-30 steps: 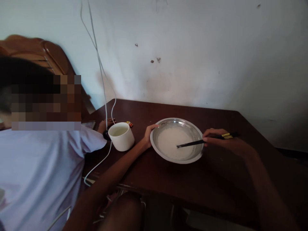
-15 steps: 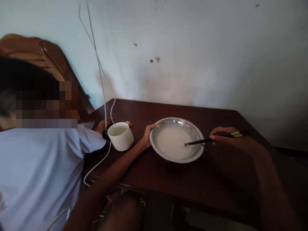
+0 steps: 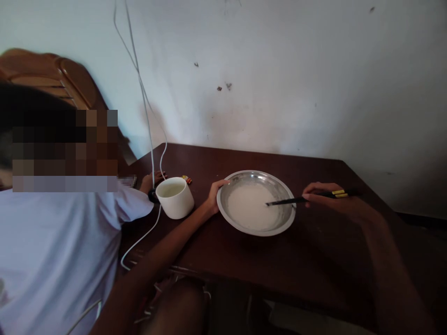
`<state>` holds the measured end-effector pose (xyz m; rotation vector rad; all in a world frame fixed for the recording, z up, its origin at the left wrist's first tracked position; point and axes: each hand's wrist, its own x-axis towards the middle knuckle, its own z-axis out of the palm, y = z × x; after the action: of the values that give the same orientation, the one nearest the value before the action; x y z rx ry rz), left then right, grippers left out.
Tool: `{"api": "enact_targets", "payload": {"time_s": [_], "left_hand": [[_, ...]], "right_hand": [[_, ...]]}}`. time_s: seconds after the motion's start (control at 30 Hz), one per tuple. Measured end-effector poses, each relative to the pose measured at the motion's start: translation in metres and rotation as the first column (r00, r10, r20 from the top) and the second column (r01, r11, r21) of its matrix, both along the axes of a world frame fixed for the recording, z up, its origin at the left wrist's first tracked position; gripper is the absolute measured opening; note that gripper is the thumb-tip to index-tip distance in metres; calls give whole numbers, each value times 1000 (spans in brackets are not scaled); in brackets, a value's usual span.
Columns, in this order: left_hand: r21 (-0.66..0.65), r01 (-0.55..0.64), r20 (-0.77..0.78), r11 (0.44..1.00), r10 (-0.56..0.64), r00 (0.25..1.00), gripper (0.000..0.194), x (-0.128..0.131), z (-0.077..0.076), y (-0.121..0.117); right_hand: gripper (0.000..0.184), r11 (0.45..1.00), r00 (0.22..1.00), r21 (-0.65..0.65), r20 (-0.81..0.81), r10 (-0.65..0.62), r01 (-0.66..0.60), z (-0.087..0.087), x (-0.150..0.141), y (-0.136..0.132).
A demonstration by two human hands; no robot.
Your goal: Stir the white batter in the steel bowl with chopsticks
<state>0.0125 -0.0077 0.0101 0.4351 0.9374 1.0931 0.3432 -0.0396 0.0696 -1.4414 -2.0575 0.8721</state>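
Observation:
A wide metal bowl (image 3: 290,218) stands on the dark wooden table, holding a pale, milky batter-like liquid (image 3: 249,207). My left hand (image 3: 215,196) grips the bowl's left rim, with the thumb over the edge and the other fingers partly hidden under it. My right hand (image 3: 319,197) is closed around black chopsticks (image 3: 286,201) with yellow bands near their upper ends. The chopsticks cross the bowl's right rim, and their tips dip into the liquid right of its middle.
A white cup (image 3: 178,204) with liquid in it stands left of the bowl, near a small colourful packet (image 3: 186,179). White cables (image 3: 142,88) hang along the wall and run over the table (image 3: 307,260). A person in a pale shirt (image 3: 59,242) sits at left by a wooden chair (image 3: 78,79).
My right hand and the chopsticks have shifted slightly up and left, moving the tips through the liquid. My left hand stays on the rim. The person at left has leaned slightly.

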Motion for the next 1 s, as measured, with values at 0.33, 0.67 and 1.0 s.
{"api": "enact_targets", "payload": {"time_s": [0.33,0.67,1.0], "left_hand": [[-19,-16,-18,1000,16,1000,24,2,7,-3],[-22,-13,-29,1000,13,1000,26,3,8,-4],[-7,-3,-6,1000,3,1000,19,1,2,0]], "right_hand": [[33,995,1000,98,-22,-4,6,-20,-60,21],[36,988,988,-42,23,150,-149,3,-8,-6],[35,997,997,54,-51,-58,61,-9,-29,16]]}}
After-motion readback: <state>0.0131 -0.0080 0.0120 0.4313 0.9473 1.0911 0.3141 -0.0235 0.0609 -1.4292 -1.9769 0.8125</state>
